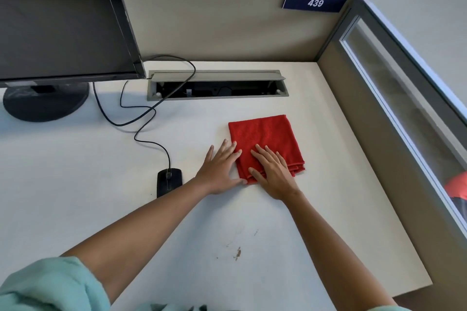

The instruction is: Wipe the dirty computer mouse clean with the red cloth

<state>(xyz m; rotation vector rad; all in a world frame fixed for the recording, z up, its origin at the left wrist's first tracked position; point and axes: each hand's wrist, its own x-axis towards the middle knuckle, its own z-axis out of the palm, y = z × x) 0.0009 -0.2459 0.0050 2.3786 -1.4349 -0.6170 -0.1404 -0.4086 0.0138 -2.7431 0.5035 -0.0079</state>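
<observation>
At frame centre, the folded cloth [265,144] is pressed flat by both open hands, left hand [221,169] and right hand [274,174]; the mouse [168,182], lower left, is judged unwiped, so the cloth must be gripped next.

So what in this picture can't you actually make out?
All in the head view:
- Mouse: its near end is hidden behind the left forearm, and any dirt on it is too small to see.
- Red cloth: its near left part lies under the right hand and the fingertips of the left hand.
- Monitor: cut off by the top and left edges.
- Cable box: its inside is too dark to read.
</observation>
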